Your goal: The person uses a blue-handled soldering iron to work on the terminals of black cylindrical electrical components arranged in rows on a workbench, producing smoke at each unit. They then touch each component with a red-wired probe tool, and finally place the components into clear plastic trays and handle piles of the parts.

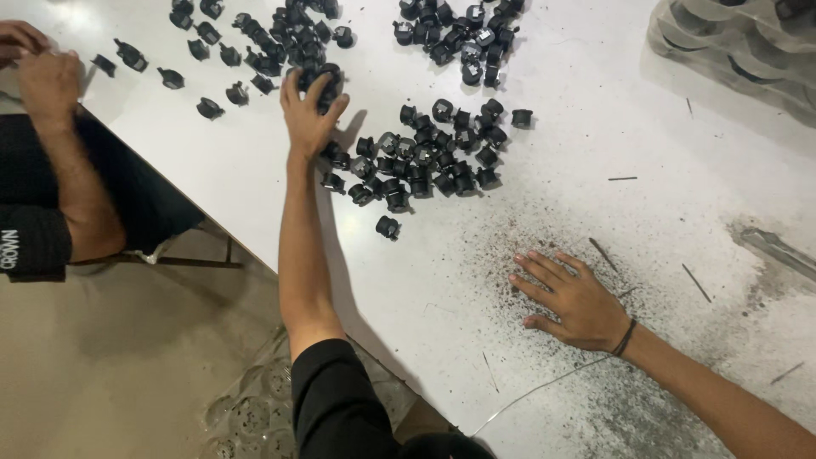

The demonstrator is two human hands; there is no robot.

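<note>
Small black plastic parts lie in heaps on a white table (595, 110). My left hand (308, 119) reaches far forward, its fingers curled around a handful of black parts (326, 78) at the edge of the back-left heap (289, 34). A second heap (433, 157) lies just right of that hand, and a third heap (463, 34) sits at the back. One single part (388, 226) lies apart, nearer to me. My right hand (571, 299) rests flat on the table with its fingers spread and holds nothing. A dark band is on its wrist.
Another person's hands (38, 64) work at the table's far left corner, with loose black parts (132, 56) beside them. Clear plastic trays (739, 42) are stacked at the back right. Dark grit and thin metal slivers (695, 282) cover the table around my right hand. The table edge (255, 246) runs diagonally.
</note>
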